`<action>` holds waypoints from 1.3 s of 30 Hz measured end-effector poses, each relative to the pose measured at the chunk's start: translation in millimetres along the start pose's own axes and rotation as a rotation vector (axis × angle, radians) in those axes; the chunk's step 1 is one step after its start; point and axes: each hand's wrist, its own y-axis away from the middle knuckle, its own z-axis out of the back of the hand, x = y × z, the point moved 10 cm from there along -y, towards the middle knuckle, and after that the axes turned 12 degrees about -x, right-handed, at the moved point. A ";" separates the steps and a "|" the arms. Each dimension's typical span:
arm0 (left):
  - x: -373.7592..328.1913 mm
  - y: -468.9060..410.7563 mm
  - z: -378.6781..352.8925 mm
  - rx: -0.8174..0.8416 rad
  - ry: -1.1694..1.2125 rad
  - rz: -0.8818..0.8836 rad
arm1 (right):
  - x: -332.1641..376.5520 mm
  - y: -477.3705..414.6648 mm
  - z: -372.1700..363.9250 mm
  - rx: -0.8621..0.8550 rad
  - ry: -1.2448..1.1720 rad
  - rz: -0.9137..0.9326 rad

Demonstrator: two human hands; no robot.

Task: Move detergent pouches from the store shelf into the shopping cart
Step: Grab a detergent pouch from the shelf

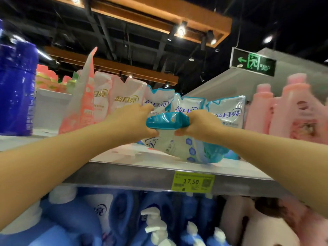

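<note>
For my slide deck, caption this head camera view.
Left hand and right hand grip a teal detergent pouch at the store shelf, beside pink pouches.

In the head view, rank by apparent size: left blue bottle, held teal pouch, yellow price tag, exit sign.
Largest: blue bottle
Next: teal pouch
Then exit sign and price tag, too alike to rank.
</note>
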 end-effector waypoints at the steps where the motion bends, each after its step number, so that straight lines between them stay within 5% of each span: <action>1: -6.8 0.9 10.2 -0.045 0.033 0.005 | -6.5 7.1 11.8 -0.016 -0.012 -0.029; 8: -74.8 18.6 101.5 -0.522 0.435 0.021 | -41.3 68.7 133.8 -0.257 -0.061 -0.125; 14: -191.7 35.6 142.3 -0.592 0.645 -0.117 | -103.0 162.5 235.3 -0.377 0.143 -0.262; 21: -380.2 92.3 115.8 -0.310 0.848 -0.304 | -195.8 363.5 299.6 -0.262 0.120 -0.618; 39: -845.2 351.3 -97.7 0.455 1.152 -1.023 | -421.0 837.5 301.4 -0.007 0.223 -1.571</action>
